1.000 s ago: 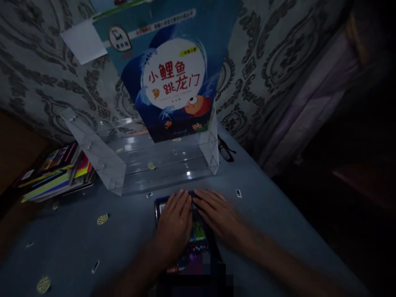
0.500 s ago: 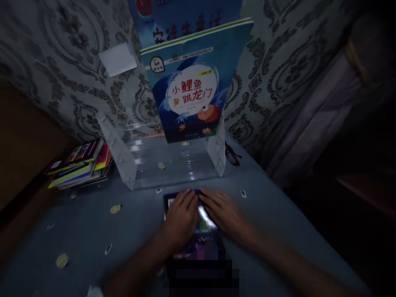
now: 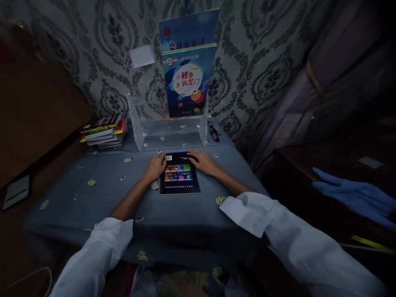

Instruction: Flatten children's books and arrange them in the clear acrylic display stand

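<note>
A dark book lies flat on the cloth-covered table, its barcode at the upper left and rows of small colourful pictures across its middle. On its upper left edge rests my left hand, fingers stretched forward and touching the cover. My right hand lies at the upper right corner with its fingers laid out flat on the book. Neither hand lifts it.
Behind the book stands a clear acrylic rack with upright blue picture books. A stack of books sits at the left, glasses right of the rack. Farther right lies a blue glove; a tablet-like slab is at far left.
My hands have moved apart from the middle of the book to its two upper sides. The view has pulled back, showing more of the table and my sleeves.
</note>
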`<state>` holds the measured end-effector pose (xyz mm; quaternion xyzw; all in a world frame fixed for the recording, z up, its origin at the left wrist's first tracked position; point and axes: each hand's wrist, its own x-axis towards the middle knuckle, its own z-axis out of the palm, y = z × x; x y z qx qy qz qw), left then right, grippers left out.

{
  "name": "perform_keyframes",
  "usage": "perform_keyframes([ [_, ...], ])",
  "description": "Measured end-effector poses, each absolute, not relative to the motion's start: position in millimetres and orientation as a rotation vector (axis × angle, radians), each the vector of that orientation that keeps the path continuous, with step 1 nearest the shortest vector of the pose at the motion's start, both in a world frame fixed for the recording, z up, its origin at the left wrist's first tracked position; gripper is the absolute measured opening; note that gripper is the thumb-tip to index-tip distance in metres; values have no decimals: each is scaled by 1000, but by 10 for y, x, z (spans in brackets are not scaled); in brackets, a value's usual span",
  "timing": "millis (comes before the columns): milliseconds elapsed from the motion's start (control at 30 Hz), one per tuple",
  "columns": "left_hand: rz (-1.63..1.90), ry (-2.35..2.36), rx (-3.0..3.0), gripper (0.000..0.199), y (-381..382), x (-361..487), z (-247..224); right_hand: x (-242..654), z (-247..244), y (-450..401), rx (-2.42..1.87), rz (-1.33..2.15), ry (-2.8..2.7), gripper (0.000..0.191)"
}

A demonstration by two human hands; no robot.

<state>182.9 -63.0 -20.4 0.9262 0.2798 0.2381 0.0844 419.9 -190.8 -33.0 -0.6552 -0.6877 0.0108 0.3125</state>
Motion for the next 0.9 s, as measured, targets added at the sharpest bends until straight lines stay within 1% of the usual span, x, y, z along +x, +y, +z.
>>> perform_keyframes([
  [200, 696, 840, 2800, 33, -661, 1914, -213, 4178, -336, -1903, -1783, -16, -1790, 35],
  [333, 713, 800, 2807, 34, -641, 1919, -250, 3898, -270, -1838, -1798, -39, -1836, 35],
  [467, 721, 747, 2809, 36, -622, 1909, -277, 3524, -149, -1699, -1712, 24, -2125, 42],
  [567, 716, 722, 2805, 38, -620, 1900, -282, 3407, -90, -1636, -1730, 76, -2186, 47],
  [733, 713, 778, 2801, 38, -658, 1886, -273, 3579, -128, -1706, -1798, 105, -2078, 53],
  [900, 712, 787, 2798, 39, -691, 1878, -263, 3889, -253, -1899, -1810, 111, -1968, 52],
])
